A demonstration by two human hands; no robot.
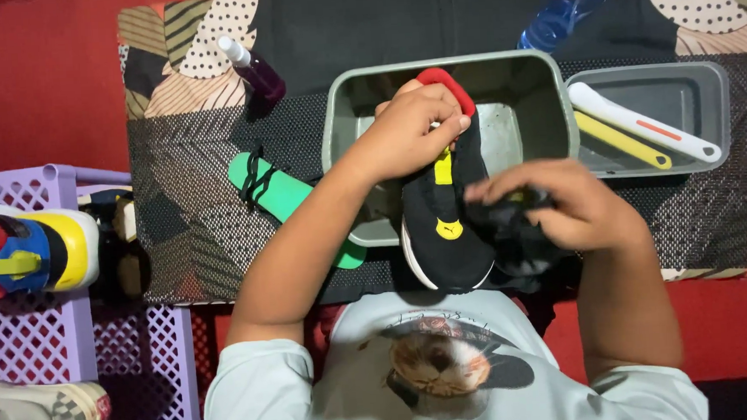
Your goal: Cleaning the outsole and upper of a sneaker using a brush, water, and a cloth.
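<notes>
Our left hand (412, 131) grips the black sneaker (444, 223) above the grey basin (335, 127); our right hand (573, 204) clutches a dark cloth (511, 233). Strong rubbing may push the sneaker down into the basin.

Home shoe-cleaning corner: red floor (35, 83), patterned mat (211, 193), wash tubs (547, 99), spray bottles (563, 8), brushes (642, 123), shoes on lilac crate (31, 339).

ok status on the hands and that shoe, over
Left hand grips the black shoe at its red heel tab, over the grey tub. Right hand presses a dark cloth to the shoe's side. Nothing in the way.
</notes>
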